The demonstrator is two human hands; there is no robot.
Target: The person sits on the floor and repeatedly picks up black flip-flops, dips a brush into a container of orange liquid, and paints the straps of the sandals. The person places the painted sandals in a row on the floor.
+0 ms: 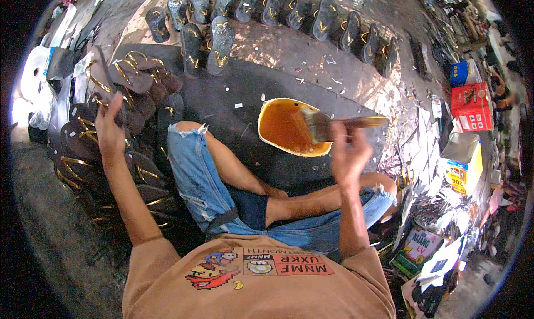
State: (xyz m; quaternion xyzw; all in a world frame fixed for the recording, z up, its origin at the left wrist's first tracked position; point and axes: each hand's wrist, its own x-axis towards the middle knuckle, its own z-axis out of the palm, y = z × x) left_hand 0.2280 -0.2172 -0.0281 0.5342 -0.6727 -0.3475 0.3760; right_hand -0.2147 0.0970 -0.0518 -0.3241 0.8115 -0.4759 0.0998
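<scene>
My right hand grips a flat wooden-handled brush whose bristles hang over an open yellow container of amber glue on the floor in front of my crossed legs. My left hand reaches out to the left, fingers apart, touching a heap of dark sandals with gold straps. I cannot tell whether it grips one.
A long row of dark sandal soles with gold straps lies along the far floor, with two more closer in. Red and blue boxes, a yellow carton and scraps crowd the right side. White bags sit at far left.
</scene>
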